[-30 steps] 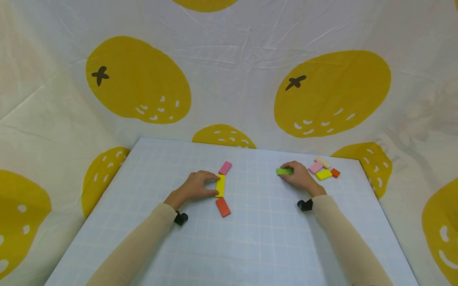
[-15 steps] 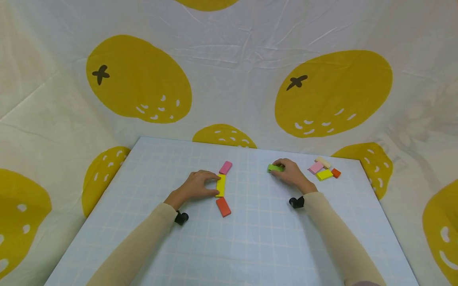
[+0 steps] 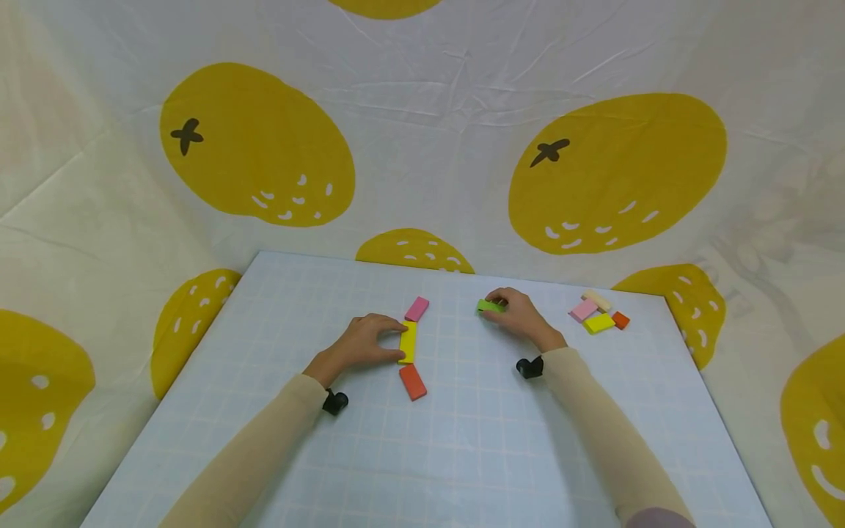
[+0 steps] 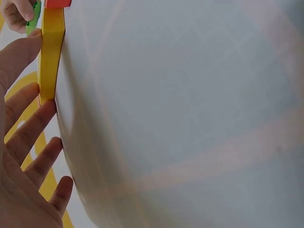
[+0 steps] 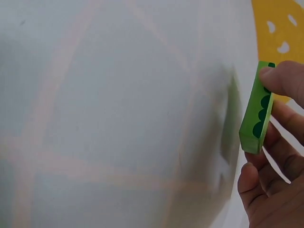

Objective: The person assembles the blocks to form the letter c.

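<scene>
left hand point(image 3: 361, 339), fingers spread, pinches one yellow block point(image 3: 408, 343); right hand point(image 3: 515, 317) grips one green block point(image 5: 254, 111) to the yellow block's right. just beside the yellow block's ends: one pink block point(image 3: 416, 309), one red block point(image 3: 413, 383); farther right, four blocks point(image 3: 598, 323).

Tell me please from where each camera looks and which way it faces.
Head: worn on the head, facing forward and down at the tabletop; both sleeves, the left hand and the right hand show.
Left wrist: worn there, facing the yellow block; the left hand shows close, part of the right hand beyond.
Right wrist: worn there, facing the green block; the right hand shows close.
Head and left wrist share both blocks.
</scene>
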Tool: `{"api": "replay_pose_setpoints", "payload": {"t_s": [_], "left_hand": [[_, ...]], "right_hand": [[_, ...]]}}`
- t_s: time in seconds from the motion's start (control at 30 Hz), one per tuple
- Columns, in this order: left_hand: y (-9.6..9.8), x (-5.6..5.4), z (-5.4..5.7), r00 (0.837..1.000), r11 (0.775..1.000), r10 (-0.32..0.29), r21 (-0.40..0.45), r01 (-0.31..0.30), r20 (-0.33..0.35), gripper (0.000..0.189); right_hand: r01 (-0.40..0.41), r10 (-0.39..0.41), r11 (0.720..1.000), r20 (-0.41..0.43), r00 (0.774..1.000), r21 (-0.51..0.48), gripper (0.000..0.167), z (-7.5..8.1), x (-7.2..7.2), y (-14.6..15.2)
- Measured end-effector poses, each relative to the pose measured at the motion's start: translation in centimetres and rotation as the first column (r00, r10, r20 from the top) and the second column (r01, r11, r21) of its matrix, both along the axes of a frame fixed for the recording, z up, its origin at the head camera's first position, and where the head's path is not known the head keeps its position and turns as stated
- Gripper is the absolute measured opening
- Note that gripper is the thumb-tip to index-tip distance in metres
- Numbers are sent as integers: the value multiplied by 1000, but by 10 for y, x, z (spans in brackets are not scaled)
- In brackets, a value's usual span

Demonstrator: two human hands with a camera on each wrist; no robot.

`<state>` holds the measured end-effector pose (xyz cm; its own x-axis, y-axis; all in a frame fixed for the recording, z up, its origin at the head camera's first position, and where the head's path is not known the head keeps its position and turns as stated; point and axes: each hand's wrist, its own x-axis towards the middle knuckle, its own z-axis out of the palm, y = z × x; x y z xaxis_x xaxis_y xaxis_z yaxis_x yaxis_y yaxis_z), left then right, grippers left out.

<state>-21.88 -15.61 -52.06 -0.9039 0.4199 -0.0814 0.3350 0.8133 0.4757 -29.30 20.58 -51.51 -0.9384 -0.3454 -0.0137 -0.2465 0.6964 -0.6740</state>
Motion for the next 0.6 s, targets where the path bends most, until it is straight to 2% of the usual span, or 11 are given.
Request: {"api": "replay_pose_setpoints", "payload": {"t_s": [0.6], "left_hand": [[0,0,-1,1000,1000,8,0,-8,10,56]], "right_hand": [[-59,59,998,-14,998,-34,36,-1,-13,-35]]}}
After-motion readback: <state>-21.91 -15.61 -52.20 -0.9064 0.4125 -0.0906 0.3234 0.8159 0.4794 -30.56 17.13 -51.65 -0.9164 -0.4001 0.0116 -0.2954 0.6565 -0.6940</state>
